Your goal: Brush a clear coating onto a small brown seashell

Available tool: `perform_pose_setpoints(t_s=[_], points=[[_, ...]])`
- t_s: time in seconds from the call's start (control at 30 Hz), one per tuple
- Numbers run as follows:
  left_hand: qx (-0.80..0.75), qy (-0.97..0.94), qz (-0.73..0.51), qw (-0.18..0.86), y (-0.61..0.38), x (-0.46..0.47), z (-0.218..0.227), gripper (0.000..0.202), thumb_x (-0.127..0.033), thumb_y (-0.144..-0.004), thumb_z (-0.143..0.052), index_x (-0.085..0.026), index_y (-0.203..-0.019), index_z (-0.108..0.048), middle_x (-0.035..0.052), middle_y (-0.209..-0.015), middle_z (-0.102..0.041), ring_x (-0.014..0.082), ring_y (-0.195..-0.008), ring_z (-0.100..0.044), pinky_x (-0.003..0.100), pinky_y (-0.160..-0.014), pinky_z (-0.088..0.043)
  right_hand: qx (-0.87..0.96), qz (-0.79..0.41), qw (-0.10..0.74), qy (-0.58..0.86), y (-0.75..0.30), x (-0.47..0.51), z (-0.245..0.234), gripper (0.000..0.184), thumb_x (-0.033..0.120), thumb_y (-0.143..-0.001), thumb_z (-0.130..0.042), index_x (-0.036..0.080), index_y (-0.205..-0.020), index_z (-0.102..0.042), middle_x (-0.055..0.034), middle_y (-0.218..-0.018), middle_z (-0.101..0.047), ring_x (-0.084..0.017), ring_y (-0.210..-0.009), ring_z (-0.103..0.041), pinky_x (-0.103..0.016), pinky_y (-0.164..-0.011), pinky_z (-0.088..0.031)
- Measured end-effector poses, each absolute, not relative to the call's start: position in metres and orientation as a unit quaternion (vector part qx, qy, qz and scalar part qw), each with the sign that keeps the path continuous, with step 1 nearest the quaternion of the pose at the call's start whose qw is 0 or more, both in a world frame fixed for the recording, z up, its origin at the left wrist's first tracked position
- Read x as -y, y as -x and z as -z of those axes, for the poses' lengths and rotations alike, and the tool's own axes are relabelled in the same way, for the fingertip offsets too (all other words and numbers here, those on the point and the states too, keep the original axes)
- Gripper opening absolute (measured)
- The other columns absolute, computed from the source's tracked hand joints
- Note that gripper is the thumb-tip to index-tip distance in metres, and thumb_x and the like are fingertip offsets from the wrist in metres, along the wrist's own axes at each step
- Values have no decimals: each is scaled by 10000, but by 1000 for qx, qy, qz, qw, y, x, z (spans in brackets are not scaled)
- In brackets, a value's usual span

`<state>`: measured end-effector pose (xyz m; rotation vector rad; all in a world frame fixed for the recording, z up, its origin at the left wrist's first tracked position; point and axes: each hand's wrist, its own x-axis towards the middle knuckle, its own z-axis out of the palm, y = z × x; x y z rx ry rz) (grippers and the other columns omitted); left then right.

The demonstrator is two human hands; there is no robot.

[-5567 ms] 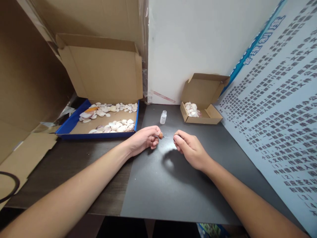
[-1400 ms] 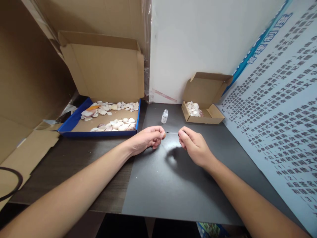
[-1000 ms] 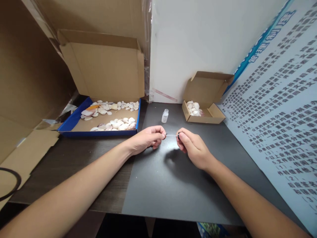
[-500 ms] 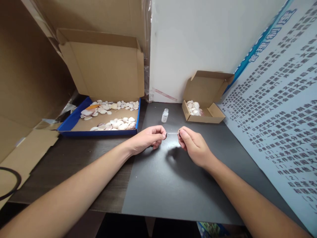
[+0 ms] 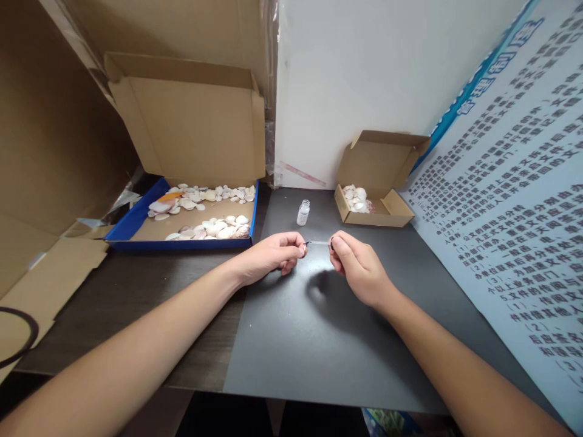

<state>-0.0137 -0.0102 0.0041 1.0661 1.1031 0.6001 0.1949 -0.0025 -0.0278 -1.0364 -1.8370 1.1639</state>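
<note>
My left hand (image 5: 283, 250) is closed in a pinch just left of centre, above the grey mat. A small dark piece (image 5: 306, 244) shows at its fingertips; its kind is too small to make out. Facing it, my right hand (image 5: 353, 260) is closed around the dark end of a thin, clear, dropper-like tube (image 5: 319, 243). The tube reaches across the gap, its far end at or close to the dark piece; whether they touch I cannot tell. Behind my hands a small clear bottle (image 5: 303, 213) with a white label stands upright, no cap on it.
A blue-sided cardboard box (image 5: 182, 244) with its lid up holds several white shells (image 5: 225, 229) at the left. At the back right, a smaller open carton (image 5: 378, 220) contains more shells (image 5: 357, 199). A printed sheet (image 5: 514, 182) lines the right side; a white panel closes off the back.
My right hand has shifted very slightly right and up with the tube. The dark piece at my left fingertips shows a little more. The bottle and boxes stay put.
</note>
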Motion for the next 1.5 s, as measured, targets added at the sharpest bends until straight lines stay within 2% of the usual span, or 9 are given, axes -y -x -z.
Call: perform_pose_setpoints(t_s=[0.47, 0.83, 1.27, 1.5], points=[[-492, -449, -295, 685, 12, 12, -9, 120, -232, -784, -625, -168, -802, -525, -49, -637, -415, 73, -542, -368, 218, -513, -303, 728, -447, 338, 395, -195, 1, 27, 408, 405, -1020, -330, 210, -668, -398, 35, -569, -476, -123, -548, -434, -269, -588, -333], [-496, -452, -279, 687, 12, 10, -7, 147, -240, -776, -649, -169, -793, -521, -33, -708, -464, 64, -541, -387, 224, -514, -291, 727, -454, 353, 375, -194, 4, 25, 395, 401, -1025, -325, 211, -692, -420, 33, -583, -489, -123, -542, -426, -269, -580, -333], [-489, -462, -280, 685, 12, 11, -7, 151, -252, -785, -653, -162, -806, -533, -42, -696, -440, 62, -539, -363, 220, -510, -289, 724, -439, 340, 409, -194, 2, 25, 403, 412, -1014, -353, 211, -666, -388, 32, -571, -483, -122, -542, -428, -268, -567, -323], [-492, -457, -283, 685, 12, 11, -7, 129, -238, -785, -636, -165, -789, -530, -45, -670, -431, 65, -535, -365, 219, -505, -289, 697, -467, 385, 385, -196, 1, 25, 402, 424, -1025, -328, 214, -692, -413, 30, -578, -466, -127, -544, -428, -272, -567, -339]])
